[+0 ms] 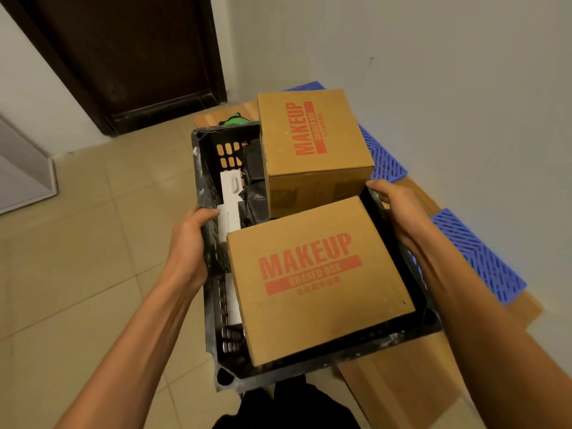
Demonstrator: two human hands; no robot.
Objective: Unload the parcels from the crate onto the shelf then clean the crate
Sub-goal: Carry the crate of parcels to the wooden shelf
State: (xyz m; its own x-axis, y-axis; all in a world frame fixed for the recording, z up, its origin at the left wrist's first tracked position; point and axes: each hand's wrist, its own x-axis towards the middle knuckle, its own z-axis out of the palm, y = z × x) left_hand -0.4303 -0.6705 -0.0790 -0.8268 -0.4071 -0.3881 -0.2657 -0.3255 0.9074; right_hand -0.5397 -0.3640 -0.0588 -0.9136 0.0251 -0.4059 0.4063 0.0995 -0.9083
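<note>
Head view: left hand (188,243) and right hand (394,209) each grip the black crate (325,363) rim. Any tilt could slide the far parcel (312,144), standing above the rim, out.

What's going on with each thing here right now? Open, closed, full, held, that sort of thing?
Crate: still loaded, gripped at both side rims.
Near box: closed, lying flat in the crate.
Far box: closed, standing taller at the crate's far end.
White packet: tucked upright along the crate's left wall.
Black parcel: wedged beside the far box.
Left hand: curled over the left rim.
Right hand: curled over the right rim.
Door: closed.
</note>
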